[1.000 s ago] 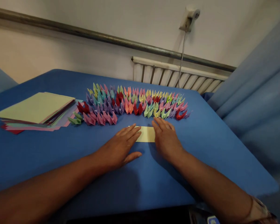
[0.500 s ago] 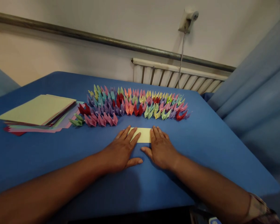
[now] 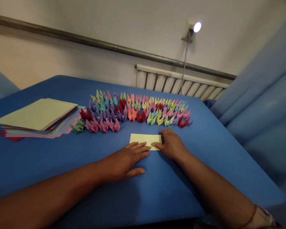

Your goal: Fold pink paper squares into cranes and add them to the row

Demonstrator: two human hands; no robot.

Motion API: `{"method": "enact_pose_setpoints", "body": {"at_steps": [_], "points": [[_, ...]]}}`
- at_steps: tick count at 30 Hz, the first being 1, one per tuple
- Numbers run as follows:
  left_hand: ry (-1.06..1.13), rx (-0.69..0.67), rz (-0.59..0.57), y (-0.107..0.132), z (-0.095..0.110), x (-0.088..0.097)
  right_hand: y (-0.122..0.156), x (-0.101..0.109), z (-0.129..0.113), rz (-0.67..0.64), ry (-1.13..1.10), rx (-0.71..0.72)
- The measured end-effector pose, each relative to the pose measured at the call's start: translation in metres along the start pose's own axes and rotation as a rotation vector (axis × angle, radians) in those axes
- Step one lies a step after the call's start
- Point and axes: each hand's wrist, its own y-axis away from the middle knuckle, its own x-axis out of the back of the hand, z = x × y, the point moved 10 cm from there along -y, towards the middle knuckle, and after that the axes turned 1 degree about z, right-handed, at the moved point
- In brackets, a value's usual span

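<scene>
A pale yellow folded strip of paper point(image 3: 145, 139) lies flat on the blue table point(image 3: 50, 159). My left hand point(image 3: 126, 159) rests flat just below it, fingers stretched out, the fingertips touching its lower edge. My right hand point(image 3: 172, 144) lies over the strip's right end, fingers curled, thumb and fingertips pinching its lower right corner. Just beyond the strip stand rows of several small folded paper pieces point(image 3: 138, 109) in many colours.
A stack of coloured square sheets point(image 3: 38, 116) lies at the left of the table. Behind the table are a wall rail, a radiator point(image 3: 181, 84) and a small lit lamp point(image 3: 196, 27). Blue fabric point(image 3: 259, 105) rises at the right.
Both hands slid back off the strip, which now shows almost whole. My right hand moved from flat on it to gripping its right corner. The lamp on the wall now shines.
</scene>
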Motion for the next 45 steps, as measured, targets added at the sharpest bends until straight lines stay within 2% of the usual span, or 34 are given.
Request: {"method": "enact_pose_setpoints", "body": {"at_steps": [3, 6, 9, 15, 18, 21, 23, 26, 28, 32, 35, 42, 45], "points": [[0.155, -0.067, -0.003, 0.001, 0.016, 0.005, -0.001, -0.001, -0.002, 0.005, -0.024, 0.02], [0.302, -0.058, 0.061, 0.001, 0.019, 0.013, -0.002, -0.001, -0.002, 0.0, -0.031, 0.027], [0.442, 0.02, 0.163, 0.0, 0.006, 0.018, -0.002, -0.001, -0.002, -0.005, -0.033, 0.02], [0.53, 0.341, 0.377, 0.005, -0.045, 0.024, -0.004, -0.003, 0.003, -0.055, -0.083, -0.049], [0.473, 0.357, 0.443, 0.007, -0.05, 0.033, -0.004, -0.004, 0.005, -0.104, -0.091, -0.076], [0.409, 0.369, 0.518, 0.011, -0.052, 0.043, -0.005, -0.005, 0.006, -0.09, -0.145, -0.076], [0.384, 0.382, 0.579, 0.014, -0.055, 0.049, -0.006, -0.01, 0.007, -0.073, -0.324, -0.089], [0.445, 0.408, 0.689, 0.02, -0.064, 0.053, -0.007, -0.021, 0.003, -0.096, -0.827, -0.101], [0.553, 0.436, 0.754, 0.023, -0.072, 0.052, -0.006, -0.021, -0.007, -0.131, -1.084, -0.061], [0.747, 0.492, 0.825, 0.026, -0.08, 0.05, -0.005, -0.005, -0.015, -0.089, -1.229, -0.011], [0.769, 0.544, 0.836, 0.03, -0.08, 0.051, -0.003, 0.005, -0.013, -0.029, -1.251, -0.023], [0.823, 0.557, 0.674, 0.023, -0.064, 0.046, 0.001, 0.01, -0.01, 0.044, -1.279, -0.032], [0.834, 0.592, 0.676, 0.024, -0.062, 0.047, 0.001, 0.012, -0.009, 0.066, -1.253, -0.021]]}}
